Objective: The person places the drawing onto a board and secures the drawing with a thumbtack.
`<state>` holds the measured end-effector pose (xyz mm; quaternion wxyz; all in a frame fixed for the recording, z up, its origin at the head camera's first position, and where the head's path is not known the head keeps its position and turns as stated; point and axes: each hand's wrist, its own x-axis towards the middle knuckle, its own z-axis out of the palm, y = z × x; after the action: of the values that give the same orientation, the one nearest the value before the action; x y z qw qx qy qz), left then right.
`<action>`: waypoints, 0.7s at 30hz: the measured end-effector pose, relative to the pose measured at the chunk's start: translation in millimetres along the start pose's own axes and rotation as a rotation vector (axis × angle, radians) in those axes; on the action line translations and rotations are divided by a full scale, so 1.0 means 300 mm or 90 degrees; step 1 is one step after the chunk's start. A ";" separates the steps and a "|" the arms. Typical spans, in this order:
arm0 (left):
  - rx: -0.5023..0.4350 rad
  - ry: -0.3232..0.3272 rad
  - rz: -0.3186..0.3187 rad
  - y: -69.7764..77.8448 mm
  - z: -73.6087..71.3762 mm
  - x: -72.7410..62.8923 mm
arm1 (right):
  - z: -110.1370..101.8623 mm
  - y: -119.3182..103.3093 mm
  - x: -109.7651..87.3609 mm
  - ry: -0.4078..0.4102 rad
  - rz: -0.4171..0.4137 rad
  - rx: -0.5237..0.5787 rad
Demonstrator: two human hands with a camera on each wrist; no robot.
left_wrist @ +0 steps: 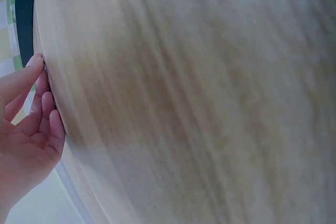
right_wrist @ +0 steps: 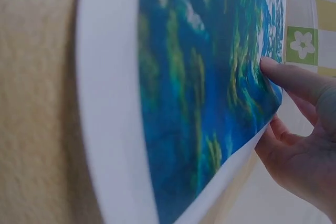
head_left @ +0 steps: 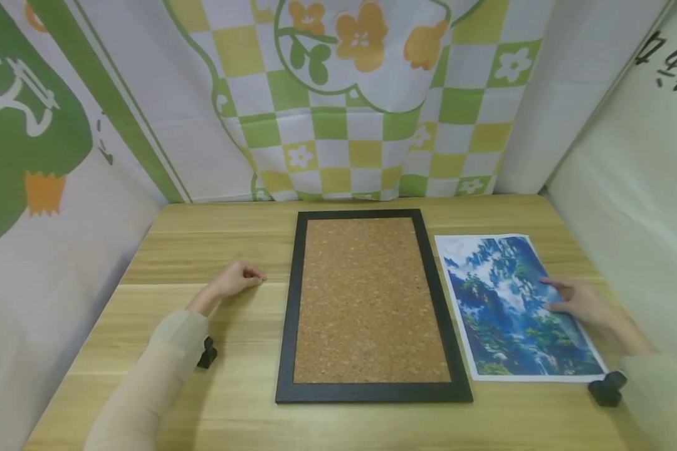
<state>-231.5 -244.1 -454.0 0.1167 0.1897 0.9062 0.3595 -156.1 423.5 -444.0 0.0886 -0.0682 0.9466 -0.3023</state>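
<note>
On the table left of the framed cork board (head_left: 372, 300), my left hand (head_left: 239, 277) pinches a tiny object (head_left: 264, 279) between thumb and fingertips. In the left wrist view the object (left_wrist: 45, 68) is a small dark speck at the fingertips, too small to name. My right hand (head_left: 583, 304) holds the right edge of a landscape print (head_left: 508, 307) with blue mountains and a white border. The right wrist view shows the thumb (right_wrist: 273, 65) on the printed face and the other fingers behind the paper, which bends slightly at the grip.
The wood-grain table (head_left: 237, 401) ends at a green-and-yellow checked curtain (head_left: 350, 144) at the back. Pale printed sheets hang at both sides. The print lies just right of the board's black frame (head_left: 374, 393). A black wrist device (head_left: 607, 388) overlaps the print's lower right corner.
</note>
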 end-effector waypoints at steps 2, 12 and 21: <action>-0.001 -0.001 -0.001 0.000 0.000 0.000 | -0.001 0.009 0.003 -0.004 0.001 -0.007; 0.006 -0.009 -0.006 -0.004 -0.002 0.002 | -0.022 0.072 0.001 -0.050 0.067 0.007; 0.005 -0.012 -0.002 -0.010 -0.006 0.004 | -0.039 0.082 -0.028 -0.051 0.046 0.120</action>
<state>-233.9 -246.8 -454.8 0.1251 0.1919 0.9067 0.3541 -152.3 451.3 -448.0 0.1432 -0.0373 0.9115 -0.3837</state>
